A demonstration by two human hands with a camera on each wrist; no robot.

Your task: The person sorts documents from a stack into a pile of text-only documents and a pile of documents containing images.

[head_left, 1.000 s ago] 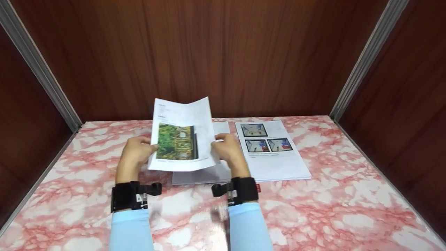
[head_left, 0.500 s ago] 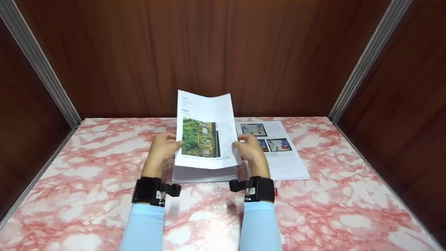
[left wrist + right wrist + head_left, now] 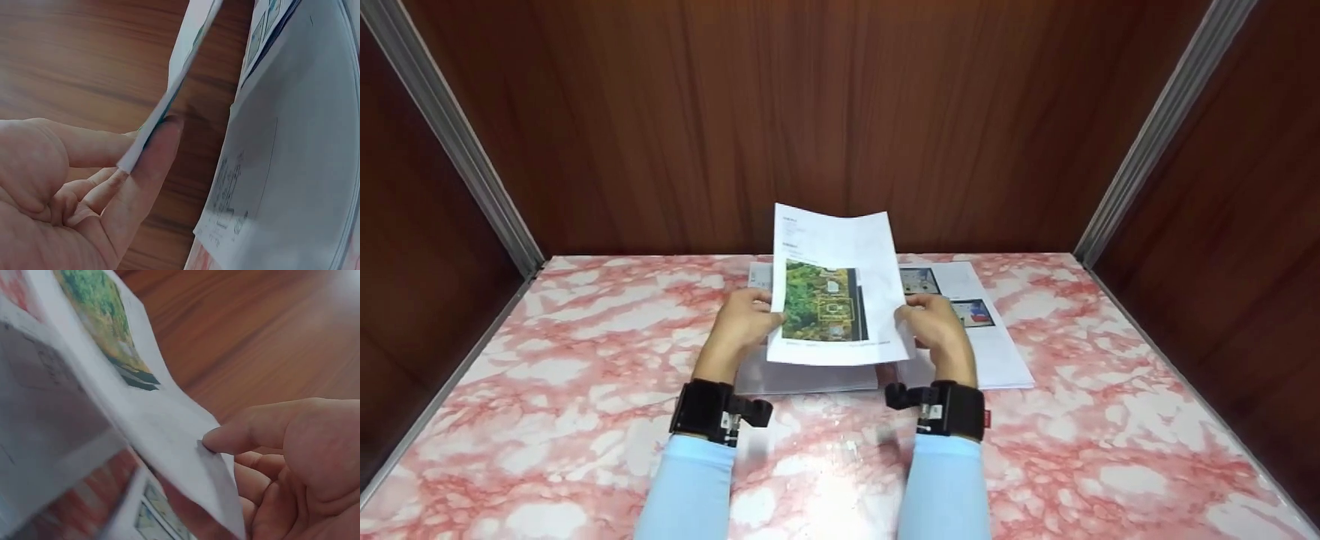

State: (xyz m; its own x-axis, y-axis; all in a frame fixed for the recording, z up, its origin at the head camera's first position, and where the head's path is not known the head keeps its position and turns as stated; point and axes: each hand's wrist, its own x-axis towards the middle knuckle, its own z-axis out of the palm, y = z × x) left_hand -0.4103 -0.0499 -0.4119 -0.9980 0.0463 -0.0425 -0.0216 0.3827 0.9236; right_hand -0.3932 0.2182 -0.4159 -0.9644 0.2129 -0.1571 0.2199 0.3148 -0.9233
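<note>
Between my two hands a white sheet of paper (image 3: 840, 240), printed with a green-and-yellow picture and small text, is held up tilted above the table. My left hand (image 3: 741, 322) pinches its left edge between thumb and fingers; the left wrist view shows that edge in the pinch of the left hand (image 3: 95, 185). On the opposite edge my right hand (image 3: 937, 330) pinches, thumb on the printed face. Beneath the sheet, partly hidden by it, lies a stack of papers (image 3: 810, 379). Another stack of papers (image 3: 990, 360), with small photos on top, lies to its right, partly covered.
The stacks lie on a red-and-white marbled table (image 3: 585, 420). Dark wood panels (image 3: 840, 112) close off the back and both sides, with metal posts (image 3: 1162, 135) at the corners. Black wrist straps (image 3: 703, 409) with cameras sit on both wrists.
Both hands have carried the sheet to the right, from left of the left stack to over the gap between the stacks. The grip on both edges stays; the stacks have not moved.
</note>
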